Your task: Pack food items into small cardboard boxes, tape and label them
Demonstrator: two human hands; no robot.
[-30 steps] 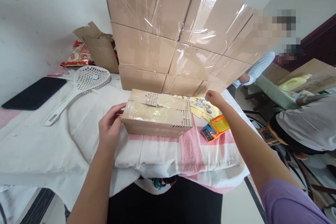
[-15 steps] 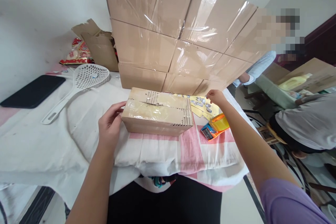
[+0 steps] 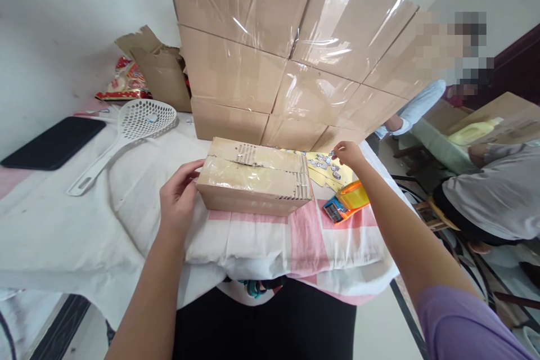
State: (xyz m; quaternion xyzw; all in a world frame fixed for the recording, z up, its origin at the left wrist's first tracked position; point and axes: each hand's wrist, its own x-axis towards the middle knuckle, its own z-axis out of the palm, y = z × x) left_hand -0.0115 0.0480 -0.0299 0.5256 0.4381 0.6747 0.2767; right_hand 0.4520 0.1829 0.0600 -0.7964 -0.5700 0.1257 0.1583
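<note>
A small taped cardboard box [image 3: 254, 176] lies on the cloth-covered table [image 3: 63, 236] in front of me. My left hand [image 3: 178, 198] rests against the box's left end, fingers curled on its edge. My right hand [image 3: 346, 153] reaches past the box's right end to a yellow sheet of small stickers [image 3: 327, 167], fingertips pinched together on a sticker. An orange tape dispenser [image 3: 346, 201] lies just right of the box.
A tall stack of taped cartons [image 3: 287, 50] rises behind the box. A white slotted skimmer [image 3: 130, 129], a black tablet [image 3: 54, 143], a torn open carton [image 3: 158, 70] and a snack bag [image 3: 124, 83] lie at the left. Other people sit at the right [image 3: 493, 197].
My right hand dipped onto the sticker sheet and stays pinching there. The left hand and the box have hardly moved.
</note>
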